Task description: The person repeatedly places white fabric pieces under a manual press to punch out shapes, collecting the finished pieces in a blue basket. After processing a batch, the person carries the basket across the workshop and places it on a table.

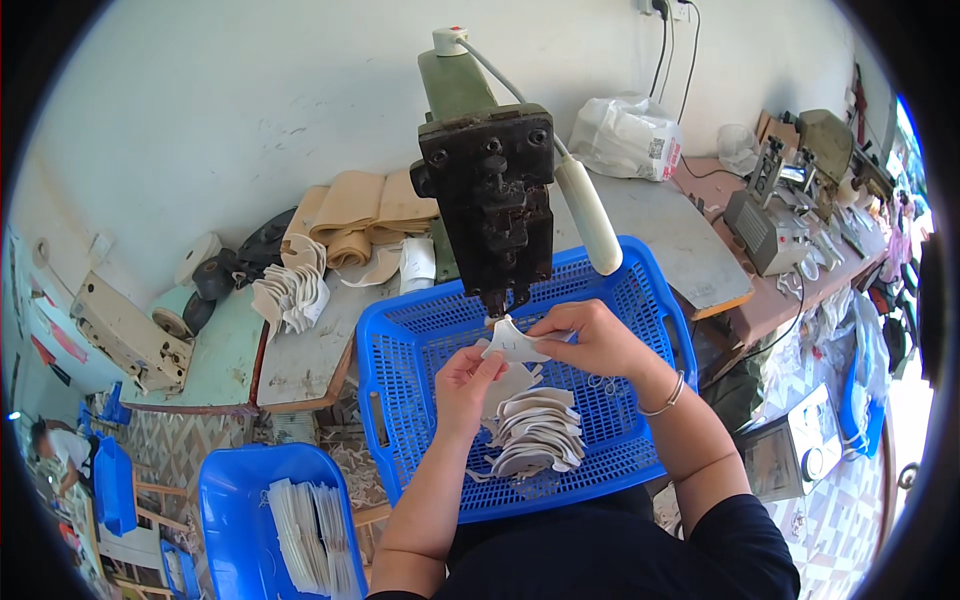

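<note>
Both my hands hold one small white shaped piece [513, 344] of sheet material up under the tip of a dark machine head [495, 200]. My left hand [470, 380] pinches its lower left edge between thumb and fingers. On the other side, my right hand [590, 340] grips its right end. The top of the piece touches or almost touches the machine's tip; I cannot tell which. Below my hands stands a blue perforated basket [640, 420]. In it lies a fanned stack of similar cream-white pieces [535, 430], with loose scraps beside it.
A blue plastic bin [225, 500] at lower left holds bundled white strips [305, 530]. Brown sheets [350, 205] and curved white pieces [295, 290] lie on the bench behind. A white lamp [590, 215] hangs beside the machine head. Another machine [765, 230] stands right; a person [65, 450] works far left.
</note>
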Demonstrator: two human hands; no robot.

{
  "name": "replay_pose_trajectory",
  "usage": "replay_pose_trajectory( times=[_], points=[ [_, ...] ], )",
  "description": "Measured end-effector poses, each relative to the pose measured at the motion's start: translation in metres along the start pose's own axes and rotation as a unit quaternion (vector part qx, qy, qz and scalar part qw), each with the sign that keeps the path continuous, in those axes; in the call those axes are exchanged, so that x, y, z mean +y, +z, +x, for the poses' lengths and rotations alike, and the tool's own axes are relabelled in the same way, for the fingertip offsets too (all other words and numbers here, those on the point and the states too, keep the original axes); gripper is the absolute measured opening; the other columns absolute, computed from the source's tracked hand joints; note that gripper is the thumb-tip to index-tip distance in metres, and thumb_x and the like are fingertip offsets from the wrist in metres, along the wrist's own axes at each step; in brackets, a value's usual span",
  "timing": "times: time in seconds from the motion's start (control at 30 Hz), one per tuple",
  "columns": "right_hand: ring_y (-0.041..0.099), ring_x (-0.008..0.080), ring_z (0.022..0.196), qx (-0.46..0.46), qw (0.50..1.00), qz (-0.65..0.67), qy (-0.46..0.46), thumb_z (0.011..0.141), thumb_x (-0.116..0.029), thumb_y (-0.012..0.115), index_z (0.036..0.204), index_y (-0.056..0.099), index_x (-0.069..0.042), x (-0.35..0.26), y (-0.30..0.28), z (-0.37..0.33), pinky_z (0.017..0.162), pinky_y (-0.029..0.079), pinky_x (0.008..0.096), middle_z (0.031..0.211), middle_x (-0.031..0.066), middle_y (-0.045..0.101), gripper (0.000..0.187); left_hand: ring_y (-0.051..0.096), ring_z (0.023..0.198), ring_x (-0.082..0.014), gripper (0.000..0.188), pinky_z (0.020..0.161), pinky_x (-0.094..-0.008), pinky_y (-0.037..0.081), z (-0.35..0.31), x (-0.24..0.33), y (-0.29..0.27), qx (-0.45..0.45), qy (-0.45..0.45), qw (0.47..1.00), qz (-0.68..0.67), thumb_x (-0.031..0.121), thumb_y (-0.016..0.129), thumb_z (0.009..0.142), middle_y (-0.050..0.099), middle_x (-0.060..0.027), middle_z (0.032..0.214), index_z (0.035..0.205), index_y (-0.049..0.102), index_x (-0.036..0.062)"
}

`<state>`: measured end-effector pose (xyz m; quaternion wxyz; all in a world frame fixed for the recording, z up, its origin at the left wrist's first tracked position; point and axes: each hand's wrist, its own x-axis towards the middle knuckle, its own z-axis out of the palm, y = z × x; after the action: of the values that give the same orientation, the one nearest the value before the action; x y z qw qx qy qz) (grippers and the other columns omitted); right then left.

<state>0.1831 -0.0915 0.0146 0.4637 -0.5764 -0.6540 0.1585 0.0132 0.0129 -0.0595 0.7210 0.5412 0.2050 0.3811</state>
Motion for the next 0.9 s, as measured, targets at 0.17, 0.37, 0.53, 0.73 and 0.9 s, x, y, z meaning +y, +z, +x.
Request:
replay_pose_trajectory(
  times=[0.17,0.37,0.53,0.73,0.9],
  points=[
    [0.063,0.0242,0.072,-0.07,0.996,-0.056,-0.021,0.071,-0.008,0.064,0.086,0.066,0.0,-0.009,-0.021,0.016,0.068,0.05,0.0309,0.078,0.0127,0.064,0.016,0.053,0.069,-0.0057,0.015,0.065,-0.0188,0.041,0.008,0.019,0.013,-0.001,0.056,0.998,0.024,0.011,0.065,0.08,0.061,-0.0019,0.076,0.089,0.06,-0.0001],
    [0.062,0.0262,0.078,-0.119,0.981,-0.141,-0.063,0.071,-0.01,0.063,0.085,0.066,-0.003,-0.007,-0.036,0.034,0.074,0.049,0.033,0.082,0.012,0.065,0.016,0.054,0.069,-0.0068,0.012,0.064,-0.0198,0.043,0.015,0.005,0.008,0.012,0.076,0.993,0.091,0.011,0.064,0.082,0.062,-0.004,0.078,0.087,0.061,0.0007],
    [0.056,0.026,0.092,-0.136,0.965,-0.206,-0.087,0.071,-0.011,0.063,0.084,0.067,-0.006,-0.015,-0.041,0.048,0.084,0.044,0.0348,0.084,0.0078,0.062,0.015,0.055,0.067,-0.0079,0.008,0.06,-0.0231,0.047,0.008,0.004,0.019,0.035,0.082,0.995,0.042,0.006,0.064,0.081,0.061,-0.0048,0.079,0.085,0.059,0.0005],
    [0.051,0.0226,0.1,-0.051,0.943,-0.272,-0.184,0.063,-0.012,0.07,0.079,0.065,-0.013,-0.008,-0.032,0.023,0.087,0.038,0.0403,0.09,0.0055,0.059,0.016,0.059,0.077,-0.0172,0.016,0.065,-0.0257,0.049,0.0,0.019,0.003,0.023,0.461,0.789,0.407,0.0,0.069,0.065,0.059,-0.0059,0.079,0.078,0.062,0.0052],
    [0.049,0.023,0.101,0.101,0.902,-0.36,-0.217,0.057,-0.01,0.069,0.078,0.062,-0.014,0.027,0.004,-0.025,0.084,0.037,0.0403,0.095,0.0018,0.057,0.023,0.059,0.085,-0.0228,0.026,0.068,-0.029,0.052,-0.016,0.013,-0.011,-0.077,0.568,0.659,0.487,-0.002,0.066,0.058,0.059,-0.0053,0.089,0.082,0.063,0.0058]
  ],
)
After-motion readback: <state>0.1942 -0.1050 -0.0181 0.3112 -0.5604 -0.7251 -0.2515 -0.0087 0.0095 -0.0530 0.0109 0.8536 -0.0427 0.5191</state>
